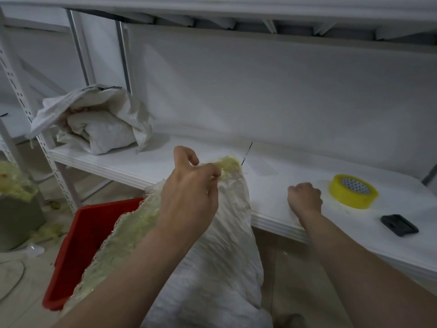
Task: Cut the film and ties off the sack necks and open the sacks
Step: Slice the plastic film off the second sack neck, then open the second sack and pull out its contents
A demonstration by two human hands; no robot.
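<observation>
1. Nearest, the sack (pixel 220 256) is leaning up from the floor against the front edge of the shelf (pixel 272 166). Its white body is crumpled and its neck is reaching just over the shelf's lip. Yellowish film (pixel 123 245) is clinging down its left side, beside the red crate (pixel 94 228).
2. The left hand (pixel 189 185) is holding the neck, with thumb and fingers pinching the bunched film at its tip. The step in hand is probably the freeing of that bunch. To do it well, the grip should be pulling the neck taut and upward, so that the film is standing clear of the woven cloth and any cut is passing through film alone, away from the pinching fingers.
3. The right hand (pixel 305 197) is resting on the shelf, well apart from the neck, with its fingers curled under. Whether it is holding anything is hidden.
4. The black object (pixel 399 224) is lying on the shelf to the right of that hand. It may be a cutter, though I cannot tell. If it is, it should be coming to the neck, not the neck to it.
5. The yellow tape roll (pixel 353 191) is lying flat just beyond the right hand, playing no part here.
6. Farthest, at the shelf's left end, a 2nd sack (pixel 101 129) is lying with its mouth gaping, which suggests how this 1 should be ending up.
</observation>
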